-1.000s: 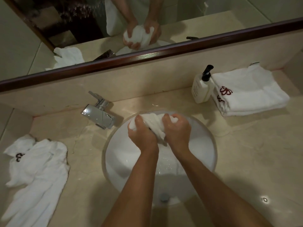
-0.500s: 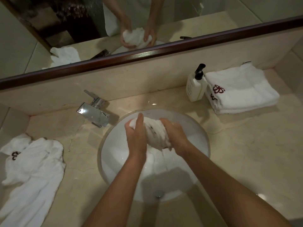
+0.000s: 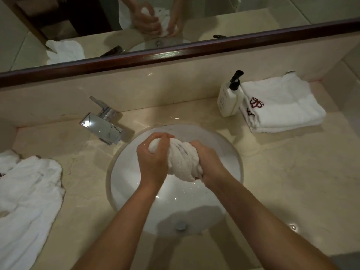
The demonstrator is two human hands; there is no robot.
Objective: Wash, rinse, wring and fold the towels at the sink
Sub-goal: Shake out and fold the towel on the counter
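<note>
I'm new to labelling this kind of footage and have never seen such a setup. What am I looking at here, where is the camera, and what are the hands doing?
There is no machine here: a person works with two bare hands, and the single camera sits on their head, looking forward and down. That is why both forearms reach in from the bottom of the picture.

The left hand and right hand both grip one wet white towel, bunched and twisted, above the round white sink, so this looks like wringing.

On the marble counter lie a crumpled white towel at the left, a chrome tap behind the sink, and at the right a pump soap bottle beside a stack of folded towels with a dark red emblem. The mirror at the top shows the same hands reflected.
</note>
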